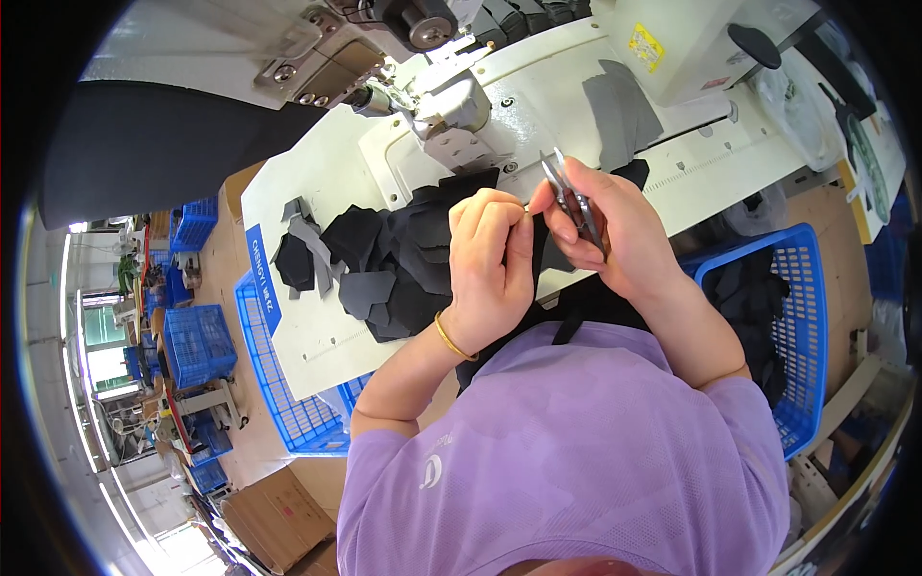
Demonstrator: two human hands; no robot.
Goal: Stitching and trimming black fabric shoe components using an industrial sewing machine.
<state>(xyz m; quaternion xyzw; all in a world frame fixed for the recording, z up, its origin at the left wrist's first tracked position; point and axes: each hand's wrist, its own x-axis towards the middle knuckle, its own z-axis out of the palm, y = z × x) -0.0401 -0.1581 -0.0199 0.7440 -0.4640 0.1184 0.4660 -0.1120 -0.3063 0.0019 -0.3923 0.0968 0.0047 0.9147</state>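
One pair of small, silver-grey metal thread snips (582, 206) sits in the right hand (622, 226), its long axis slanting from the palm away from the person and a little to the left. The two blade tips point past the fingers toward the white sewing machine (456, 110) and stand slightly apart.

The right hand is curled around the snips' handles, with the thumb along one side; its forefinger reaches in just beside the left hand's fingertips. The left hand (488, 264) has its fingers bent and its thumb and forefinger pressed together at the tips; whether they pinch anything is too small to tell. A gold-coloured bangle (448, 338) circles the left wrist.

Left of and partly beneath the left hand, a loose heap of black and dark-grey flat cut pieces (408, 254) overlaps on the white machine table (327, 360). Beyond the right hand, a lighter grey flat piece (622, 113) lies on the machine bed.

To the right of the right forearm stands a blue slatted plastic crate (810, 336), holding a jumble of black pieces (749, 302). Well to the left of the left hand, a second blue plastic crate (279, 384) sits partly under the table edge; its contents are hidden. Farther left are more blue crates (199, 346), and a brown cardboard box (279, 518) lies nearer the person.
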